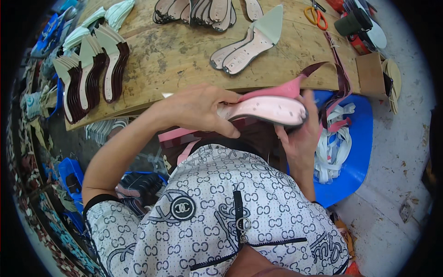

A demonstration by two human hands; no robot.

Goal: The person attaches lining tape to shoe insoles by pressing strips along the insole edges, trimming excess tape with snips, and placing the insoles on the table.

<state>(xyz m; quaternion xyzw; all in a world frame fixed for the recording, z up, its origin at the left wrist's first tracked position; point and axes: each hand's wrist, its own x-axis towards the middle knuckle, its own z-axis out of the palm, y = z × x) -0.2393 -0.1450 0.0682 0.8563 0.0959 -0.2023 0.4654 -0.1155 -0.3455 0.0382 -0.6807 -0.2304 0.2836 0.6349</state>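
Just in front of the table edge, both hands hold a pink shoe insole [272, 109] with a dark edge and small marks on its face. My left hand [198, 110] grips its narrower end between thumb and fingers. Around the wide, rounded end, my right hand [302, 124] is closed, its upper fingers slightly blurred. Along the insole's far side lies a pink strip [277, 90], which runs on into a dark red strip [339, 69] at the right. Two similar insoles [247, 51] with pale pointed ends lie overlapped on the table beyond.
The wooden table [161, 60] carries stacked dark-edged insoles [87, 74] at left and more insole pieces [198, 11] at the far side. Orange-handled scissors [316, 17] lie far right. A blue bin [355, 152] with white strips stands at right, beside a cardboard box [371, 76].
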